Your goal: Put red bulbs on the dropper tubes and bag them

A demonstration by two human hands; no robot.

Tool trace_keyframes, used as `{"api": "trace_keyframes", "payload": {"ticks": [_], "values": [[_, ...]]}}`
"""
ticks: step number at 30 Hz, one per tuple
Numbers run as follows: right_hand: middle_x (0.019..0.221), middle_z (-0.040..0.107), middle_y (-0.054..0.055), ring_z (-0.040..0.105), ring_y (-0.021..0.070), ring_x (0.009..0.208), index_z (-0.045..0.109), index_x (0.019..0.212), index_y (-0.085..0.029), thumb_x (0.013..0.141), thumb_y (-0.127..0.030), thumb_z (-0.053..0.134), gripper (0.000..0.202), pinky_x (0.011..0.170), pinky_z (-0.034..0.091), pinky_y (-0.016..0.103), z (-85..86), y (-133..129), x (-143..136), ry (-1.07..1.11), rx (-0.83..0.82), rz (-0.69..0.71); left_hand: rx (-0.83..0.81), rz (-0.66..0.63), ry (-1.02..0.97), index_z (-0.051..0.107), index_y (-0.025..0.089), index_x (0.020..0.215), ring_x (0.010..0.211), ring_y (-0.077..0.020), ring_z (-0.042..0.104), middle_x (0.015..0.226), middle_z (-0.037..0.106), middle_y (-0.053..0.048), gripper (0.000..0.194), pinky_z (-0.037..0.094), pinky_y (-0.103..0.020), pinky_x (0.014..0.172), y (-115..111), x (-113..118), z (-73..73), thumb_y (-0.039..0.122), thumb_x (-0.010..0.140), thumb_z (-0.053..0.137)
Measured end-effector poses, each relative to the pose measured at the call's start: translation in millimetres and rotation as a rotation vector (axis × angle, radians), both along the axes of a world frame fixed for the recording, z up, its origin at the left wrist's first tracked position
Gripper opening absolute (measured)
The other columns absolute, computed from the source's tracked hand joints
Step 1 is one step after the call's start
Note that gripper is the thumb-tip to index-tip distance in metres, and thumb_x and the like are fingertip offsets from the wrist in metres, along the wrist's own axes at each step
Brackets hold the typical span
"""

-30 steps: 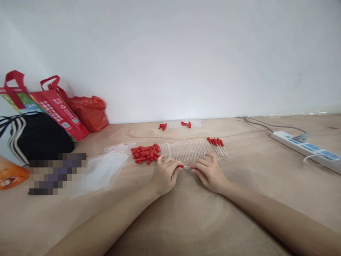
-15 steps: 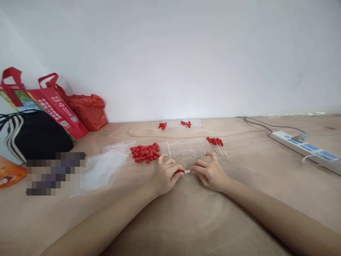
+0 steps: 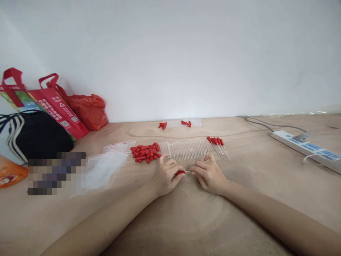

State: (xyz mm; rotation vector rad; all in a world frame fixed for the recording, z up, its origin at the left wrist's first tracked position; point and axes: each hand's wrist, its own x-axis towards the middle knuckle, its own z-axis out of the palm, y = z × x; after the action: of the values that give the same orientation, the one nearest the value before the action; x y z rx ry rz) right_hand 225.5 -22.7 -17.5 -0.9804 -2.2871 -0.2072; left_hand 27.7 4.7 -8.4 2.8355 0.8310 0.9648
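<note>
My left hand [image 3: 168, 176] is closed on a red rubber dropper bulb [image 3: 180, 172]. Opposite it, my right hand [image 3: 209, 175] pinches a clear glass dropper tube [image 3: 188, 172], whose end meets the bulb's mouth; how deep it sits cannot be made out. Beyond the hands lies a row of clear tubes [image 3: 186, 148] side by side. A heap of red bulbs [image 3: 145, 152] borders the row on the left. At its right end several droppers with red bulbs fitted [image 3: 217, 145] lie slanted together.
Clear zip bags [image 3: 106, 169] lie flat left of the bulbs. More bagged tubes and bulbs [image 3: 181, 123] rest by the wall. A black bag [image 3: 45, 137], a red shopping bag [image 3: 60, 110] and a red plastic bag [image 3: 89, 110] stand at left. On the right is a power strip [image 3: 306, 147] with cables.
Both hands stay nearly in place, still holding bulb and tube. The right hand's fingers have shifted slightly around the tube. The camera view has moved a little.
</note>
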Motion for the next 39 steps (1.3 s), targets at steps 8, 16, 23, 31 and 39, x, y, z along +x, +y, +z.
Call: {"api": "trace_keyframes", "payload": {"ticks": [8,16,23,31,39], "values": [[0.066,0.056,0.001,0.04,0.0109,0.058,0.059,0.079,-0.016,0.08,-0.013,0.04,0.02,0.067,0.021,0.031,-2.1,-3,-7,-0.009,-0.044,0.002,0.057,-0.016,0.008,0.055,0.019,0.075,0.069,-0.0135,0.054,0.068,0.064,0.003,0.014,0.018,-0.042,0.095,-2,2,-1.3,0.026,0.083,0.045],[0.068,0.058,0.001,0.048,0.0112,0.064,0.061,0.084,-0.017,0.085,-0.018,0.039,0.022,0.072,0.022,0.031,4.1,3,-5,-0.091,-0.026,-0.011,0.03,0.032,0.046,0.057,0.02,0.078,0.073,-0.0129,0.056,0.071,0.065,0.004,0.011,0.016,-0.041,0.095,1,0,0.7,0.026,0.083,0.049],[0.068,0.06,0.001,0.049,0.0115,0.065,0.062,0.081,-0.018,0.087,-0.022,0.04,0.023,0.079,0.022,0.034,2.2,7,2,-0.171,0.082,-0.005,0.163,0.013,0.109,0.062,0.023,0.078,0.067,-0.0126,0.054,0.064,0.066,0.004,0.017,0.017,-0.043,0.095,7,-2,3.2,0.025,0.086,0.047],[0.068,0.061,0.002,0.05,0.0146,0.069,0.062,0.079,-0.019,0.082,-0.023,0.045,0.017,0.075,0.024,0.033,5.9,12,11,-0.057,0.061,-0.152,0.112,0.102,0.052,0.05,0.02,0.113,0.092,-0.0185,0.053,0.099,0.063,-0.004,0.037,0.02,-0.042,0.096,7,-7,4.4,0.037,0.08,0.054],[0.073,0.065,0.004,0.057,0.0186,0.068,0.061,0.086,-0.02,0.075,-0.045,0.046,0.031,0.069,0.032,0.031,8.9,51,79,0.431,-0.352,-0.867,-0.037,0.183,0.091,0.054,0.022,0.103,0.099,-0.0216,0.049,0.104,0.057,-0.005,0.027,0.022,-0.044,0.094,9,-7,1.7,0.029,0.078,0.054]]}}
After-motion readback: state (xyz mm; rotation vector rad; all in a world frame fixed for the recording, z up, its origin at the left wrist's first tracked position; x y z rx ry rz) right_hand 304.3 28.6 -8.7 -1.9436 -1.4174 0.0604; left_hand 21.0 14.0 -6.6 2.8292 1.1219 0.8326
